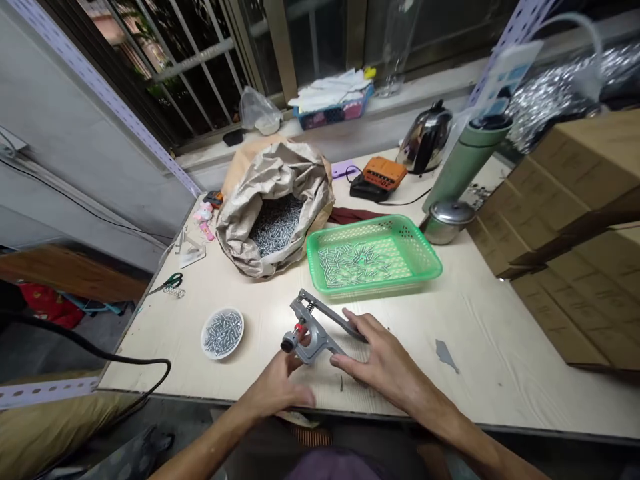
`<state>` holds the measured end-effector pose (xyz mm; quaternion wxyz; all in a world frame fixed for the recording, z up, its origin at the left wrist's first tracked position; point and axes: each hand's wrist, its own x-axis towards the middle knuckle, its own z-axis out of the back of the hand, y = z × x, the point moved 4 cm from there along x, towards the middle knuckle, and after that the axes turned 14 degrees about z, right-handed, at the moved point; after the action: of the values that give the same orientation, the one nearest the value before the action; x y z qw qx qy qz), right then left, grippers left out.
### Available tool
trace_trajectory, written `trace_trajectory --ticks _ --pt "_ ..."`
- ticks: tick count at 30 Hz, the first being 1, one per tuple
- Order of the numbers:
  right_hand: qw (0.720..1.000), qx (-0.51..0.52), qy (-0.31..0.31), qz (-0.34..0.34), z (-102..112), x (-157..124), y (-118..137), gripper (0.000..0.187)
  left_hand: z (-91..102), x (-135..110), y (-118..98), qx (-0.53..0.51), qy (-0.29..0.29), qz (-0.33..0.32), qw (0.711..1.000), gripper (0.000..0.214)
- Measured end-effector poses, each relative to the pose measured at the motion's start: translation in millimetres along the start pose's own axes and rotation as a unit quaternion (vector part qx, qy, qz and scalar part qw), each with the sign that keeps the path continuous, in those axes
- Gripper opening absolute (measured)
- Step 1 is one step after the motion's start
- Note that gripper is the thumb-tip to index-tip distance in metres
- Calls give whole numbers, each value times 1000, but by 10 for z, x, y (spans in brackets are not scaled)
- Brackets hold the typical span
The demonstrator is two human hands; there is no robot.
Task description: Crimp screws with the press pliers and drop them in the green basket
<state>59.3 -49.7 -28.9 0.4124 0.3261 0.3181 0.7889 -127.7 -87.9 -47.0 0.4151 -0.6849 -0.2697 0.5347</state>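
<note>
A grey metal plier-like hand tool [314, 341] with two long handles, a small spring, a red part and a black knob is held above the table, its handles spread. My left hand [277, 387] is at the knob end, fingers partly hidden behind the tool and thumb blurred. My right hand [383, 363] grips the handle ends, fingers on the upper handle and thumb by the lower one. Left of the tool, a white bowl [223, 333] holds many small metal screws. Beyond it, a green plastic basket [327, 290] contains scattered similar screws.
An open paper-lined sack [237, 233] full of screws stands behind the bowl. Scissors [173, 281] lie at the left edge. Cardboard boxes [565, 293] are stacked at right, near a lidded metal pot [447, 223] and green flask [465, 157]. A grey scrap [445, 353] lies on the table.
</note>
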Motion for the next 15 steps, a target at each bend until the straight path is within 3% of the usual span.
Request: trace_trajectory --ticks 3,7,10,15 --pt "989 145 19 -31 47 156 51 46 -256 338 -413 4 -20 -67 998 69" --pt "949 300 72 -70 125 283 -6 24 -474 711 -758 63 -42 -85 994 52" --pt "955 286 29 -73 247 365 -147 17 -555 920 -877 86 -84 -102 988 34" --pt "957 262 -32 -120 372 434 -352 27 -696 1219 -998 35 -119 -74 990 20"
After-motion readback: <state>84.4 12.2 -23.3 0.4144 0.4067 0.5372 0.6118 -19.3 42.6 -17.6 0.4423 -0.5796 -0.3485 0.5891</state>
